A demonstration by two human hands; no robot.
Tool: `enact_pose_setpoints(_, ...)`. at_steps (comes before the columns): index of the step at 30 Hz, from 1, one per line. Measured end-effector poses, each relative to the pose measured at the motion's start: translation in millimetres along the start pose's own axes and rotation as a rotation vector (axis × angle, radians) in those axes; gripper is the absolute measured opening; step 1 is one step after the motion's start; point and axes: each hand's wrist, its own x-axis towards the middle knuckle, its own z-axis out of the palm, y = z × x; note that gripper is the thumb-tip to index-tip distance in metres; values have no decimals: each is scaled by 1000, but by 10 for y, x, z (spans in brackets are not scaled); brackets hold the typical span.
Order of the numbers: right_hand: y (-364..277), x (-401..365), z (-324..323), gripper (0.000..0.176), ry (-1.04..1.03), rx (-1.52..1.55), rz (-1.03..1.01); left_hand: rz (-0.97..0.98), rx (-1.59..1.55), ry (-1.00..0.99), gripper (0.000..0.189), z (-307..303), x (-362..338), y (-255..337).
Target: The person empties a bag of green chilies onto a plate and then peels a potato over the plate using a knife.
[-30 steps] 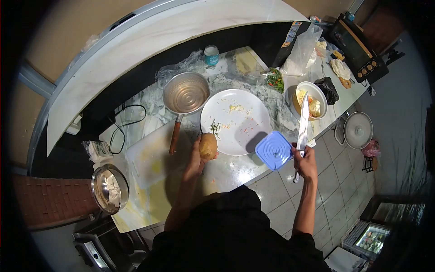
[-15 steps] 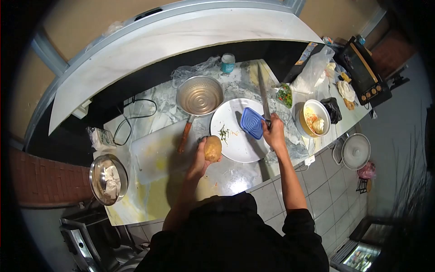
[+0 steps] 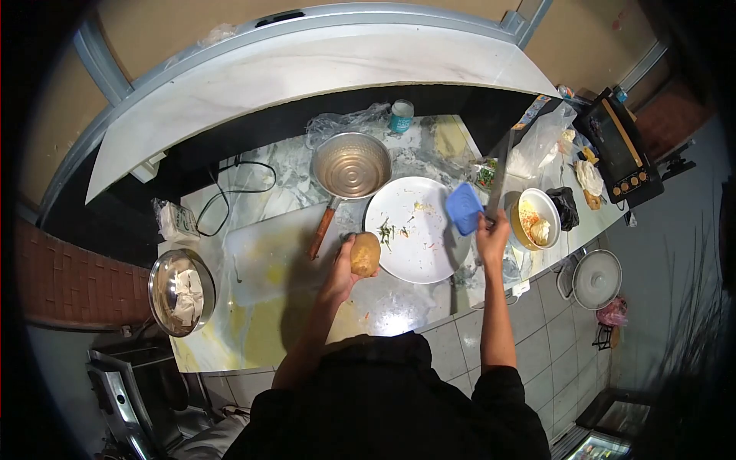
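Blue lid (image 3: 463,208) and knife (image 3: 501,172) shifted toward 3 o'clock relative to the plate (image 3: 410,257); blade tip swung from just before 12 to just past it. Right hand (image 3: 493,234): fingers closed round the knife handle, lid against them. Left hand (image 3: 342,274): fingers curled part-way, gripping potato (image 3: 366,254) at the plate's 8 o'clock edge, long axis roughly 12–6. Jar (image 3: 401,117) bears a teal label, writing illegible. Palm hides potato's underside; handle mostly covered; lid blurred.
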Motion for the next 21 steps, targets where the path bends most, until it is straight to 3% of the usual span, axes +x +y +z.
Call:
enact_pose_setpoints(1, 72, -14, -87, 12, 1, -2, 0, 4, -20, -16, 52, -12, 11, -14)
enact_pose_setpoints(3, 213, -58, -257, 19, 109, 127, 260, 6, -38, -36, 51, -20, 21, -32)
enact_pose_setpoints(4, 319, -100, -269, 14, 247, 252, 220, 1, -38, -50, 52, -13, 21, -33)
enact_pose_setpoints(6, 471, -200, -460, 18, 255, -23, 226, -13, -33, -72, 53, -8, 48, -36)
enact_pose_setpoints(14, 534, -289, -482, 24, 288, -66, 310, -121, -19, -140, 55, 90, 35, -31)
enact_pose_setpoints(16, 496, -196, -461, 24, 181, -137, 406, -130, -6, -139, 55, 114, 23, -6)
enact_pose_setpoints(21, 501, -138, -393, 29, 156, -119, 354, -133, -16, -68, 56, 184, 16, 14)
